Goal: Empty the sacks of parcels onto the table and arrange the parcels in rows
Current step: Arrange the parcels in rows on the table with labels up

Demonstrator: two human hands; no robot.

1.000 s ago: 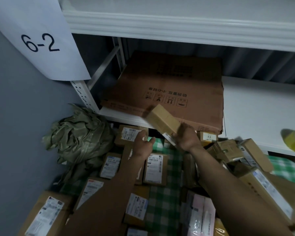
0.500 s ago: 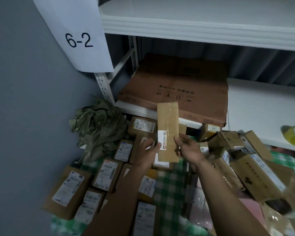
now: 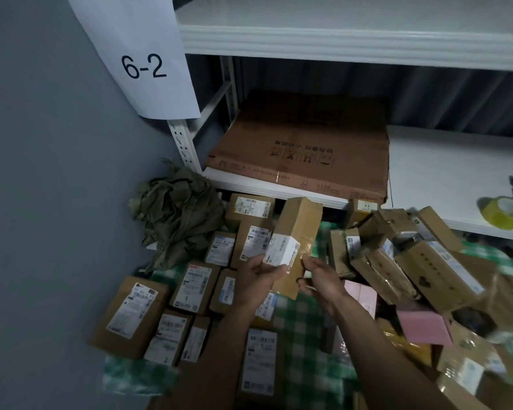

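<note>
The view has swung so that the sorted rows sit lower and nearer, and the long brown parcel (image 3: 296, 241) has turned in the hands: half a second ago it stood upright showing a plain taped face with a small sticker, now it leans with its top tipped to the right and a white shipping label faces up at its near end. That reads as the label being found and turned up, so the parcel looks ready to join a row rather than needing more inspection.

The table (image 3: 305, 327), under a green checked cloth, carries two groups. On the left, labelled parcels (image 3: 190, 288) lie flat in rows, labels up, some touching. On the right, a loose heap of parcels (image 3: 421, 261) is tumbled at angles, with pink ones among the brown, not yet sorted. A crumpled green sack (image 3: 178, 217) lies slumped at the far left against the wall, apparently emptied.

The held parcel is a narrow taped carton, above the bare cloth between rows and heap. The left hand (image 3: 259, 273) grips its near left corner, thumb over the label. The right hand (image 3: 320, 276) is at its right edge, fingers curled; whether they still pinch the carton I cannot tell.
</note>
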